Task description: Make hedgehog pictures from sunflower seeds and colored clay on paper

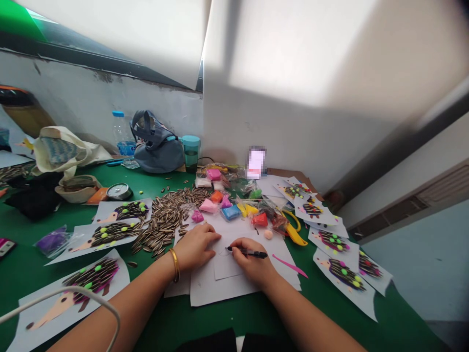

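My right hand (252,260) is closed around a black pen (256,253), its tip resting on a small sheet of white paper (225,270). A faint curved line shows near the tip. Fingers spread, my left hand (198,246) lies flat on the left part of that paper; a gold bracelet (175,265) circles its wrist. Larger white sheets (205,295) lie underneath. Just beyond my left hand is a heap of striped sunflower seeds (161,220). Past both hands sit small bags of coloured clay, among them a blue one (230,212) and a red one (260,220). A pink plastic clay knife (290,266) lies right of my right hand.
Hedgehog pictures with seed spines lie on the left (91,278) and right (346,278) of the green table (164,313). Yellow-handled scissors (296,234) lie at right. A phone (256,163), teal-lidded cup (191,154), blue bag (157,149) and water bottle (122,137) stand along the back. A white cable (98,300) crosses lower left.
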